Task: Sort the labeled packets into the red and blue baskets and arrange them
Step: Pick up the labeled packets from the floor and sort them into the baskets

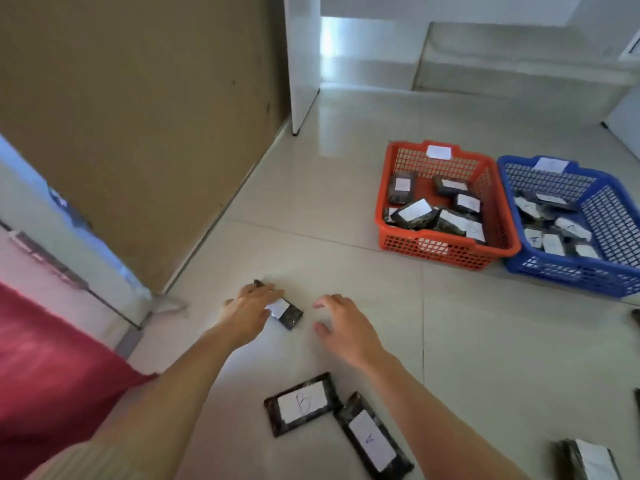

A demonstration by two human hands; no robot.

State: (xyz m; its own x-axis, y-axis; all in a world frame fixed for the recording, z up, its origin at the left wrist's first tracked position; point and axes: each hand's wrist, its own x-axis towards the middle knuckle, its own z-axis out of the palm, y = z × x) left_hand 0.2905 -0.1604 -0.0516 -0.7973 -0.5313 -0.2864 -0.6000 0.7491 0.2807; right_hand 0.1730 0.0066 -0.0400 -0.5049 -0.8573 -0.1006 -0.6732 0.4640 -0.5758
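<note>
My left hand (251, 308) lies flat over a dark packet (287, 315) with a white label on the floor, covering its left part; whether the fingers grip it I cannot tell. My right hand (346, 327) hovers just right of that packet, fingers spread, holding nothing. Nearer to me lie a packet labeled B (303, 403) and a second labeled packet (372, 436). The red basket (433, 249) and the blue basket (561, 271) stand side by side at the far right, each holding several labeled packets.
A brown cabinet panel (138, 116) and a white panel (301, 64) stand at the back left. A red cloth (52, 368) covers the lower left. Another packet (588, 462) lies at the bottom right edge, and dark bits show at the right edge.
</note>
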